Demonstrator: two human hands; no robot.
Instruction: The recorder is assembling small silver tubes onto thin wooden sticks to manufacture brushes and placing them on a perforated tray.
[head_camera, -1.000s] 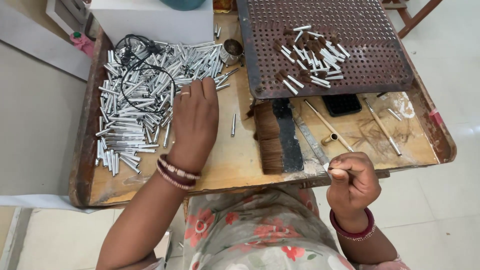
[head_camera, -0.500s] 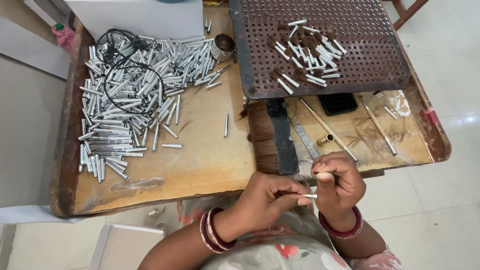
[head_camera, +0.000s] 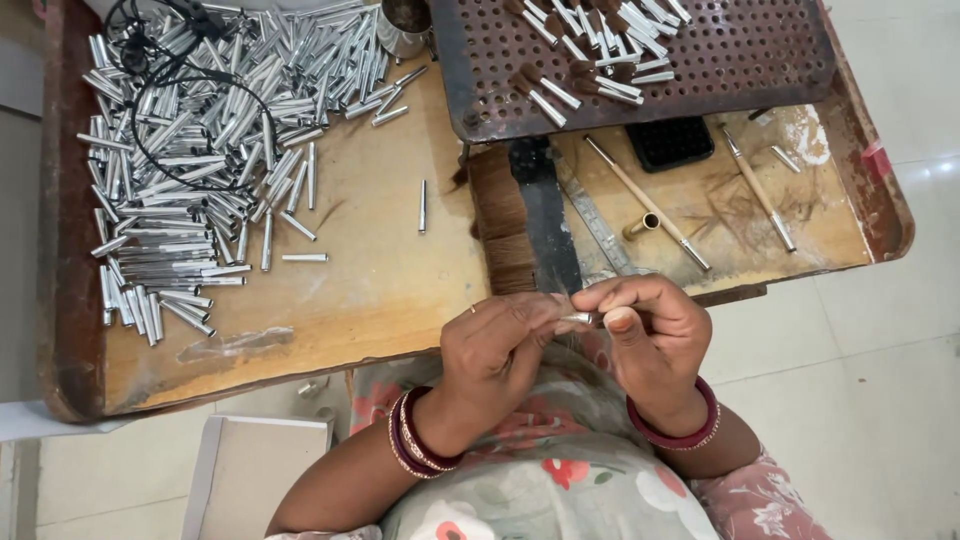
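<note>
Left hand (head_camera: 495, 350) and right hand (head_camera: 650, 335) meet just over the desk (head_camera: 350, 290) near edge, fingers of both pinched on one small metal tube (head_camera: 580, 318). Beyond: brown bristle bundle (head_camera: 500, 225), loose tube pile (head_camera: 190, 150) far left, perforated tray (head_camera: 640, 60) far right.

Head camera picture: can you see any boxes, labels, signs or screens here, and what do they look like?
No labels, signs or screens show.
Plain white cardboard box: on the floor below the wooden worktable, open, blank sides.
Small black ridged plastic tray: on the table under the rusty perforated metal plate, rectangular.
Nearby, the left hand and right hand pinch a small silver metal tube.
</note>
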